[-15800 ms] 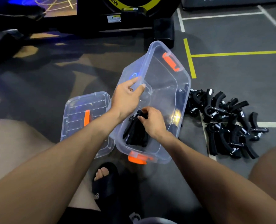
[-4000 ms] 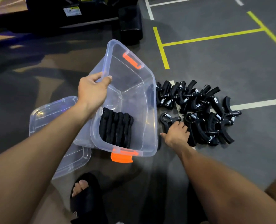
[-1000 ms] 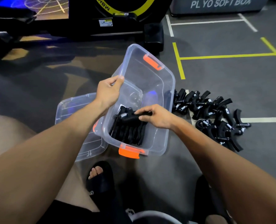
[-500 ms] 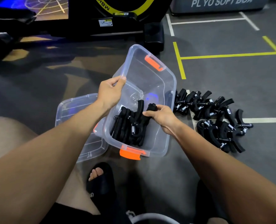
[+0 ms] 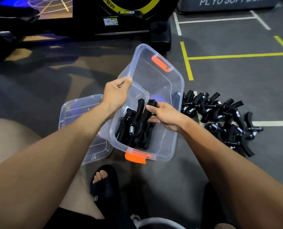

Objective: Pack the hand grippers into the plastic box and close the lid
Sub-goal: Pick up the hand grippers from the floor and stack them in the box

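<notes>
The packing step is in hand, and I judge it well short of done. At the centre of the frame a clear plastic box with orange latches [image 5: 164,90] stands tipped on the grey floor [image 5: 236,76], its open mouth turned toward the camera. The left hand [image 5: 116,95] grips the box's upper left rim, fingers curled over the edge, and holds it at that slant. The right hand [image 5: 165,115] reaches into the box with its fingers closed round the handle of a black spring hand gripper [image 5: 137,119], setting it against the row of packed black hand grippers [image 5: 129,134] standing on edge along the box's lower left side. Much of the box is unfilled. To the right of the box, at mid right of the frame, a loose pile of black hand grippers [image 5: 223,119] lies on the floor, so many remain. The clear plastic lid [image 5: 81,116] lies flat on the floor at the box's left, partly under it, not yet fitted. The next move calls for seating this gripper snug in the row, then letting go and reaching right to the pile. As for writing, white letters on a dark padded block [image 5: 228,2] at the top right read "PL YO SOFT BOX", partly cut off; a black machine [image 5: 120,17] at top centre carries yellow trim and inverted letters that look like "MBH".
</notes>
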